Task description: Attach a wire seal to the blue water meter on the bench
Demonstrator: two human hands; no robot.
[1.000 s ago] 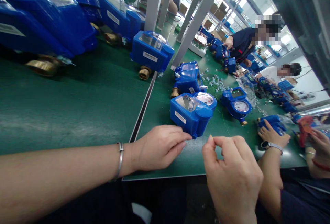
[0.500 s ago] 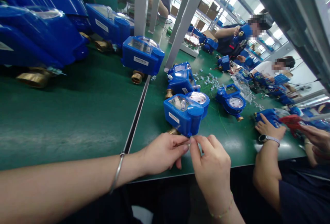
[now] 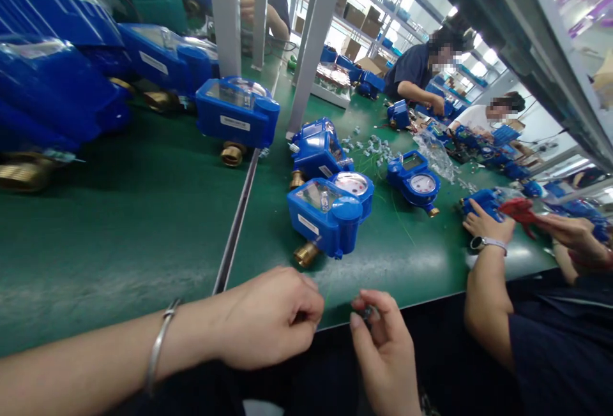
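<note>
One blue meter (image 3: 323, 228) rests on the green table (image 3: 143, 231) beyond the curled left hand (image 3: 272, 320), whose content I cannot tell; the right hand (image 3: 385, 342), nearly closed, pinches a small grey piece (image 3: 368, 312).

Overhead beam (image 3: 507, 27): dark against bright background
Surface (image 3: 143, 231): pale glare, soft shadows
Left-edge meters (image 3: 48, 97): blurred, stretched
</note>
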